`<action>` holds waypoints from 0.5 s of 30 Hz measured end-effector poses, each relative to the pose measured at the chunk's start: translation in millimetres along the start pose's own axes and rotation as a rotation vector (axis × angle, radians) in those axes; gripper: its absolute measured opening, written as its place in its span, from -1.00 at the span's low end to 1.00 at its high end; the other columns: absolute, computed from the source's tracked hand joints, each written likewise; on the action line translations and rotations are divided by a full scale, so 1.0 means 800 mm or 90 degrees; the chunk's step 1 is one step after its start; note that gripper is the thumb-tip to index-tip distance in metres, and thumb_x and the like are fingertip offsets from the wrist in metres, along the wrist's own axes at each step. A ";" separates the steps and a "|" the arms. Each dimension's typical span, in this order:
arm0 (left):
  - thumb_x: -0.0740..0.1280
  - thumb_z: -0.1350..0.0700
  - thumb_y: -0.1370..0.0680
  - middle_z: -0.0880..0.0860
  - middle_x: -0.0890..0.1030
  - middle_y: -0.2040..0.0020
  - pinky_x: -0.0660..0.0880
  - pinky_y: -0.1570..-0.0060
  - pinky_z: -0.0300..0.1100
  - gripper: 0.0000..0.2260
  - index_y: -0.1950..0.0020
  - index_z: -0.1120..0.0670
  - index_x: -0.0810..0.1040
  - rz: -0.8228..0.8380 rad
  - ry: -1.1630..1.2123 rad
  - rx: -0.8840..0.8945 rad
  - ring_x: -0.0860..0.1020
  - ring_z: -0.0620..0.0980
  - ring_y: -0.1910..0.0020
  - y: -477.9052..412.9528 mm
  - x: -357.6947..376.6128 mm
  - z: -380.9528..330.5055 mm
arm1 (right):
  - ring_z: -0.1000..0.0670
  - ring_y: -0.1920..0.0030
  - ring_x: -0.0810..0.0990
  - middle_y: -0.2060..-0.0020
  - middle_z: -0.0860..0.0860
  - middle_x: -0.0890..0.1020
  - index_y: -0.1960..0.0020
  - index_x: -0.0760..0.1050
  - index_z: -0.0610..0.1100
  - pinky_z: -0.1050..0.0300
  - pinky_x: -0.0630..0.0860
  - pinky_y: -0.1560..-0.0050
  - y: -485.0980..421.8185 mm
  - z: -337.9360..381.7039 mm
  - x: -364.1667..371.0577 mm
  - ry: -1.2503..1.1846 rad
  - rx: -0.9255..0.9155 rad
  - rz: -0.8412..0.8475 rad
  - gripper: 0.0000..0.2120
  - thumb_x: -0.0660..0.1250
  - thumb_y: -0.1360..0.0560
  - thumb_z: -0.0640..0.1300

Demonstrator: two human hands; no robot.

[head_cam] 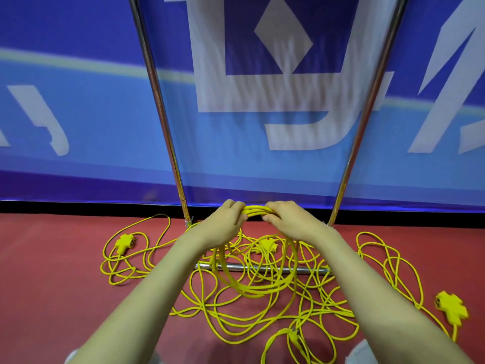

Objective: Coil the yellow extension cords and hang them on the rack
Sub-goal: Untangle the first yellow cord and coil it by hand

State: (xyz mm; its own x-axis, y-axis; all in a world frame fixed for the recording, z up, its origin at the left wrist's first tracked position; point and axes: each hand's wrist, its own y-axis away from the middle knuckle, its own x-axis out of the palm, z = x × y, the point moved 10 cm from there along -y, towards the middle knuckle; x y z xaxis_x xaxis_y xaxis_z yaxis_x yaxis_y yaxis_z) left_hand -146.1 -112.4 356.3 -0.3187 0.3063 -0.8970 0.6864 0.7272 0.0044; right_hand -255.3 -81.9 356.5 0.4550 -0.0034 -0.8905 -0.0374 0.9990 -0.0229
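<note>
Coiling under way: a person's left hand (223,222) and right hand (286,219) hold a part-wound coil (262,291) of yellow cord above the rack's base bar (309,270), between its two chrome uprights (157,101). Each grip is clamped on the gathered top of the loops, fingers curled over the strands and the hands just beside each other. The loops hang below the wrists, in front of the base bar.

The other yellow extension cords (328,311) lie in a loose tangle on the red floor (52,271), across the base bar and to both sides of it. The left socket block (123,243) lies well to its left, the middle socket block (267,244) just beyond its centre and the right socket block (451,308) well to its right. A blue banner (78,114) hangs behind the base bar.

Winding appears to be the step in hand. Nothing is visibly hung, and the rack's top rail is out of view. The next move likely calls for one hand to keep the bundle while the other draws slack from the tangle, loop by loop, clear of crossed strands and the base bar.
</note>
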 end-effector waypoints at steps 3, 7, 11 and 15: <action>0.09 0.06 -0.68 0.17 0.42 -0.20 0.32 -0.16 -0.03 -0.69 -0.35 0.20 0.33 -0.017 -0.054 -0.001 0.43 0.20 -0.15 0.002 -0.001 0.004 | 0.00 0.19 0.47 0.23 0.00 0.56 0.06 0.47 -0.12 0.13 0.31 0.19 0.000 0.002 -0.001 -0.043 -0.007 -0.002 -0.85 0.22 -0.59 -0.06; 0.14 -0.05 -0.65 0.04 0.50 -0.26 0.25 -0.17 -0.05 -0.69 -0.32 0.08 0.40 -0.067 -0.132 0.017 0.34 0.11 -0.25 0.006 -0.018 0.007 | 0.08 0.30 0.44 0.36 0.10 0.47 0.10 0.46 -0.10 0.15 0.28 0.25 0.001 0.004 0.000 -0.070 -0.022 0.007 -0.86 0.23 -0.59 -0.06; 0.29 -0.09 -0.57 0.01 0.62 0.28 0.44 0.19 -0.14 -0.77 0.01 0.08 0.43 -0.034 0.341 -0.031 0.54 -0.07 0.30 0.016 -0.011 0.023 | 0.09 0.27 0.48 0.31 0.10 0.53 0.10 0.49 -0.10 0.23 0.35 0.25 0.003 -0.001 -0.013 -0.115 -0.030 -0.012 -0.87 0.25 -0.58 -0.07; 0.28 -0.14 -0.56 0.05 0.56 0.36 0.38 0.35 -0.22 -0.70 0.12 0.10 0.50 -0.028 0.400 -0.061 0.44 -0.06 0.41 0.013 -0.010 0.026 | 0.07 0.27 0.52 0.29 0.05 0.58 0.10 0.52 -0.13 0.25 0.38 0.24 0.005 -0.007 -0.019 -0.151 -0.019 -0.018 -0.85 0.26 -0.58 -0.08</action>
State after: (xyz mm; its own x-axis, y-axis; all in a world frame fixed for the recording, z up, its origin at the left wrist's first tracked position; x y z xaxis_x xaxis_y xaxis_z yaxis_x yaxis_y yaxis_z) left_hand -122.9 -120.3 354.5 -0.6875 0.5558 -0.4674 0.6118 0.7900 0.0396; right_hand -267.3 -77.7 367.1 0.6527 -0.0182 -0.7574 -0.0455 0.9970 -0.0631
